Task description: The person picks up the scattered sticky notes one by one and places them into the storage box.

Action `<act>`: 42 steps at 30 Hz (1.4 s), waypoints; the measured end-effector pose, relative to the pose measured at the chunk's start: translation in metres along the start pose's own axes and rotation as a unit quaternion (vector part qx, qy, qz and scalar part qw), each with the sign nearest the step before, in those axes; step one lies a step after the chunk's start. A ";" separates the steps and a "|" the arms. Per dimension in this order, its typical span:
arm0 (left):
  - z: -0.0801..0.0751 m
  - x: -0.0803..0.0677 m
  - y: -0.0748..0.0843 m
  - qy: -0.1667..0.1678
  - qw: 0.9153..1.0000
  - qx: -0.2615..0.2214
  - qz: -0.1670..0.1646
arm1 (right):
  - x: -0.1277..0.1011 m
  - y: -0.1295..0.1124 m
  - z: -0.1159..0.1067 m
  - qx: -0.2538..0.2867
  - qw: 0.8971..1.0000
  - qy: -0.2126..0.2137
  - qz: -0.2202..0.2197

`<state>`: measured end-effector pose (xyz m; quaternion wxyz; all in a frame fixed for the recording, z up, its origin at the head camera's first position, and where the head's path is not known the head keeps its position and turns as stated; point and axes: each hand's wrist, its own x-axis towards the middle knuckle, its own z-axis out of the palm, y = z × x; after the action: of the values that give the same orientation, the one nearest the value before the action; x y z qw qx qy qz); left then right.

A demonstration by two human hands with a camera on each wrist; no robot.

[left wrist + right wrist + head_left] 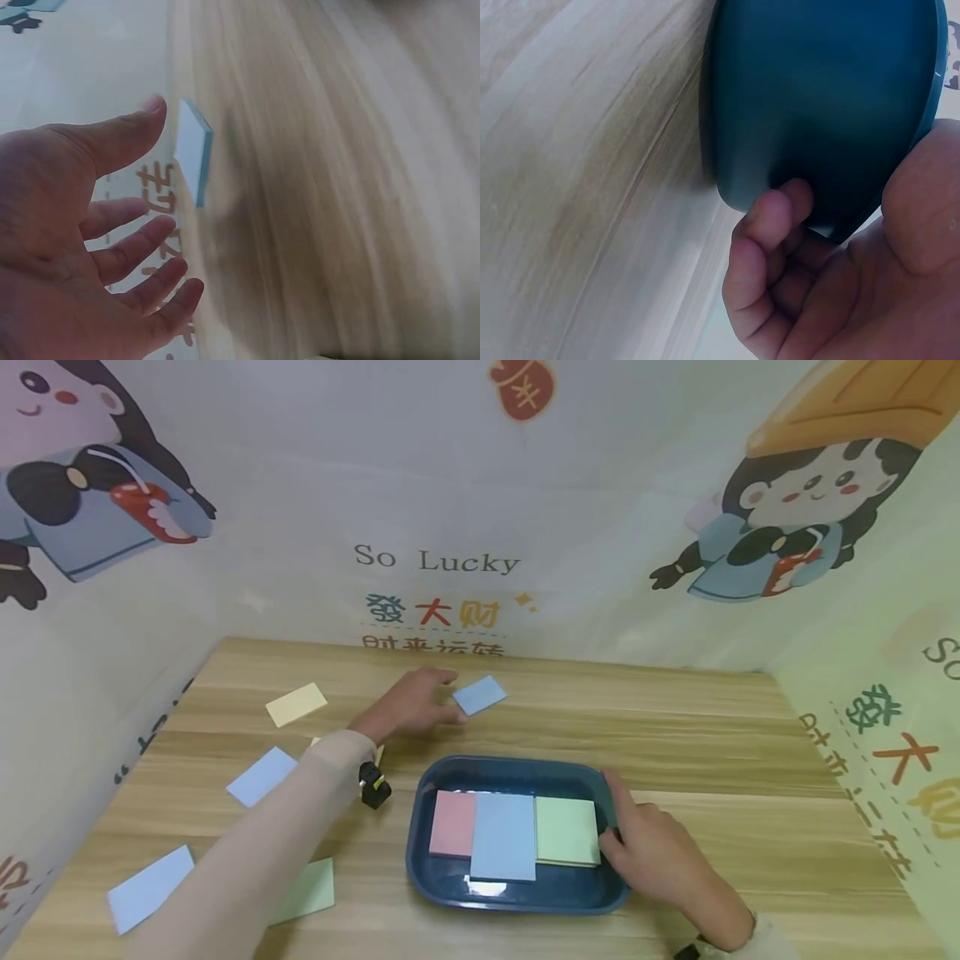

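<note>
With thumb and fingers spread, my left hand (420, 703) reaches around the near end of a blue note pad (480, 695) at the back of the table. In the left wrist view this pad (193, 154) stands out past the fingertips, with a gap between. My right hand (660, 852) grips the right end of a dark blue tray (517, 907), its thumb over the rim; the right wrist view shows curled fingers against the tray's outer wall (825, 90). Inside the tray lie a pink pad (452, 823), a larger blue pad (504, 835) and a green pad (567, 831) side by side.
Left of the tray, loose pads lie scattered: a yellow pad (297, 704), a blue pad (262, 775), another blue pad (150, 889) and a green pad (313, 889) partly under the left sleeve. A printed cloth wall (585, 568) closes off the table's back and sides.
</note>
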<state>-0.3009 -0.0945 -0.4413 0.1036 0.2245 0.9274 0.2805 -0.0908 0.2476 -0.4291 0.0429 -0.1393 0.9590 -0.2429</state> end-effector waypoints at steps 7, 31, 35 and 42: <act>0.007 0.022 -0.002 -0.021 0.998 0.061 0.015 | -0.002 0.002 -0.001 -0.008 1.000 0.004 -0.003; 0.026 0.043 -0.017 0.017 0.996 0.076 -0.040 | -0.001 0.000 -0.001 -0.013 1.000 -0.001 0.008; 0.016 0.030 -0.009 0.017 0.996 0.084 -0.034 | 0.000 -0.002 -0.001 -0.008 1.000 -0.007 0.011; 0.001 0.001 0.004 0.032 0.998 0.036 -0.046 | 0.000 0.000 -0.003 -0.008 1.000 -0.008 0.016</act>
<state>-0.3004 -0.0906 -0.4400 0.0786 0.1762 0.9491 0.2492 -0.0909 0.2488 -0.4266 0.0530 -0.1257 0.9628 -0.2333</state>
